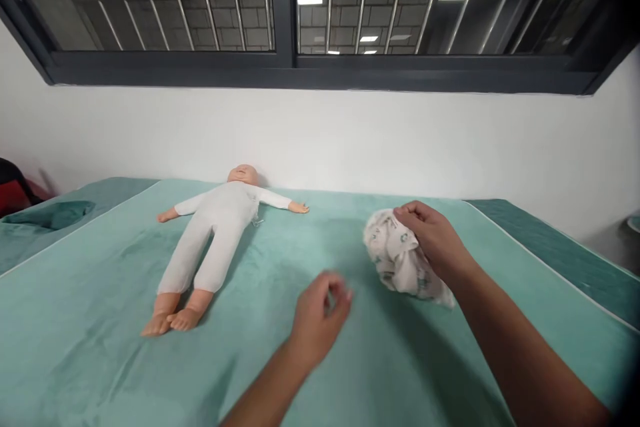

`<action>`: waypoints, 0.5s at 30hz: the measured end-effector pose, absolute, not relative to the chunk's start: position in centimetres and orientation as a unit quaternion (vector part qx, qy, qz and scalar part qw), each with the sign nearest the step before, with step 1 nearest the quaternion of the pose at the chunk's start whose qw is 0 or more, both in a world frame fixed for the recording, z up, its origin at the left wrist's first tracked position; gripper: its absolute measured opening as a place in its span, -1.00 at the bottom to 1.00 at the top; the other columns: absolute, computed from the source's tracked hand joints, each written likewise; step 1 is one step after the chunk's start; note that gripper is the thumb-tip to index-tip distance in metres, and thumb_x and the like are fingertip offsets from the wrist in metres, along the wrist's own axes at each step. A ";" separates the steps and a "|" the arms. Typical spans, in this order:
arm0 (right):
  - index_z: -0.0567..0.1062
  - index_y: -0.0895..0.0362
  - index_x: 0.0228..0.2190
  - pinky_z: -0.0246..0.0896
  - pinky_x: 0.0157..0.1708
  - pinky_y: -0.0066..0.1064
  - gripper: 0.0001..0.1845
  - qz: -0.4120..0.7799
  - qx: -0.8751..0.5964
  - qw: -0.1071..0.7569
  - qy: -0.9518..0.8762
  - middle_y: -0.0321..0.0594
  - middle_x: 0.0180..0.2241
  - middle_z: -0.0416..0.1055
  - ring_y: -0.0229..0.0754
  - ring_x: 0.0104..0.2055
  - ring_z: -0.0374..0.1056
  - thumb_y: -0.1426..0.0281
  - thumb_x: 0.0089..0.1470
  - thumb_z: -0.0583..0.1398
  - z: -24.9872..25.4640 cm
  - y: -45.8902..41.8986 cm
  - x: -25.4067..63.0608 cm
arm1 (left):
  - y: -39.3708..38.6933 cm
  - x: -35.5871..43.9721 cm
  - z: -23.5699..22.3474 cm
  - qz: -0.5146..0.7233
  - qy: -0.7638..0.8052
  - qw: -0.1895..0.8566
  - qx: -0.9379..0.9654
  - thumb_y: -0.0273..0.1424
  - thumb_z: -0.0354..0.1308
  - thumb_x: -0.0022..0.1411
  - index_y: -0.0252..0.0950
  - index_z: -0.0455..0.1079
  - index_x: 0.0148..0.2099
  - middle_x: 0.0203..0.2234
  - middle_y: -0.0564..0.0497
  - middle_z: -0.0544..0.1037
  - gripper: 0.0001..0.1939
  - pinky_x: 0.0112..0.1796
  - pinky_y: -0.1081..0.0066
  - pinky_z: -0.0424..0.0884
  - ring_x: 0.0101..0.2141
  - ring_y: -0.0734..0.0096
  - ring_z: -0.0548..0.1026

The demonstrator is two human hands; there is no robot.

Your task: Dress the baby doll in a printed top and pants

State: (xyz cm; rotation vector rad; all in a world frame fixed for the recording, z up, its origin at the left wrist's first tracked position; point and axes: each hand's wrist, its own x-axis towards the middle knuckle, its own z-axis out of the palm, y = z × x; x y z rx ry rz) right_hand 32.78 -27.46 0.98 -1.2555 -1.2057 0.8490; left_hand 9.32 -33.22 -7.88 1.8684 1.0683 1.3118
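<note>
A crumpled white cloth with a small print, perhaps a baby garment, hangs from my right hand. The thumb and fingers pinch its upper edge, lifting it above the green sheet. Lower and nearer the middle is my left hand, slightly blurred. Its fingers curl toward the thumb in a loose ring, with nothing visible in them. To the left, a baby doll in a white long-sleeved suit lies on its back, arms spread, bare feet toward me. Neither hand touches the doll.
The green sheet covers the bed, with darker green strips at both sides. A white wall rises behind it, below a dark-framed window with metal bars. A red and black object sits at the far left edge.
</note>
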 end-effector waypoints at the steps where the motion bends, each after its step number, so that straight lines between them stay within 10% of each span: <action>1: 0.36 0.08 -0.45 0.01 -0.50 -0.45 -0.66 0.414 -0.477 0.600 -0.492 -0.40 -0.54 0.23 -0.31 -0.53 0.11 0.12 0.01 0.30 1.0 -26.6 31.6 | -30.3 10.6 -8.0 0.476 0.418 0.358 0.685 -0.28 0.19 0.22 -0.19 0.42 -0.10 -0.28 -0.03 0.53 -0.79 -0.30 0.32 0.44 -0.31 0.34 0.49; 7: 0.37 0.08 -0.45 0.21 -0.42 -0.41 -0.71 0.598 -0.289 0.655 -0.361 -0.36 -0.48 0.36 -0.27 -0.48 0.25 0.19 0.02 0.33 -5.1 -22.1 26.7 | -19.9 13.5 -9.5 0.540 0.414 0.421 0.600 -0.42 0.27 0.08 -0.23 0.21 0.23 0.16 -0.17 0.36 -0.34 0.13 0.19 0.26 0.12 0.17 0.36; 15: 0.51 0.03 -0.32 0.41 -0.25 -0.20 -0.72 0.628 -0.293 0.651 -0.310 -0.26 -0.34 0.52 -0.08 -0.28 0.45 0.09 0.14 0.21 -6.3 -21.4 28.9 | -18.2 10.4 -9.1 0.538 0.408 0.519 0.524 -0.55 0.26 -0.05 -0.23 0.46 -0.02 -0.13 -0.03 0.51 -0.53 -0.23 0.41 0.38 -0.23 0.39 0.47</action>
